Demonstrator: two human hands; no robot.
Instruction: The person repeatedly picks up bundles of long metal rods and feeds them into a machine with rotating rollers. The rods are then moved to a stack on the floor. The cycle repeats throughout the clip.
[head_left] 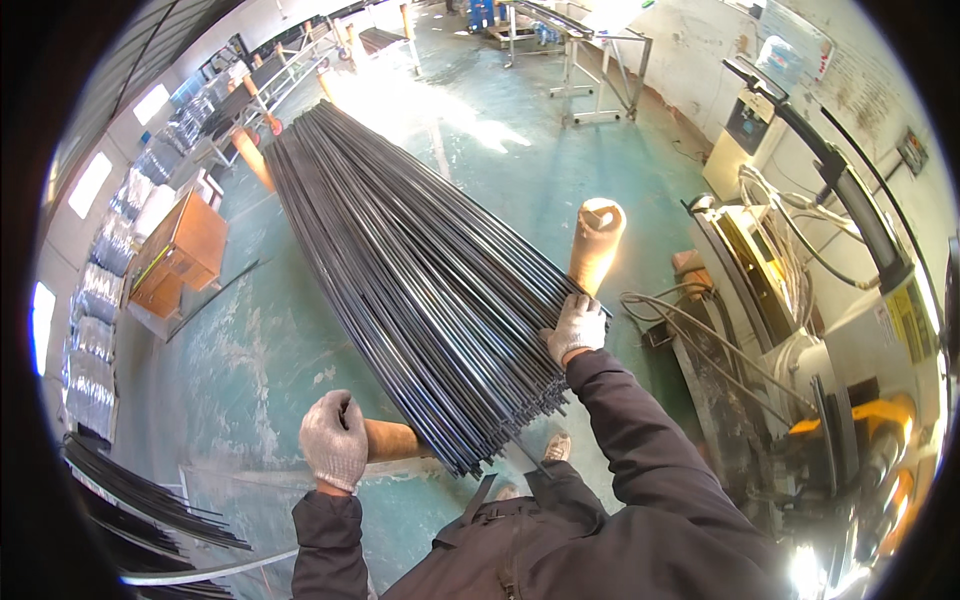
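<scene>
A long bundle of thin black rods [430,290] stretches away from me, its near ends fanned out just in front of my body. My right hand [577,328], in a pale knitted glove, is closed over rods at the bundle's right edge, near the ends. Just beyond it stands a brown tube-shaped post [597,245] with a hollow top. To the left of the bundle, my gloved left hand [335,440] is curled at the outer end of another brown tube [394,440], hiding that end. The fingertips of the left hand are turned out of sight.
On the right stands a machine [760,290] with loose hoses and cables. More black rods [150,490] lie at lower left. A wooden cabinet [185,250] is further left. Metal frames on wheels [590,80] stand at the far wall. Beneath is a worn green floor [250,350].
</scene>
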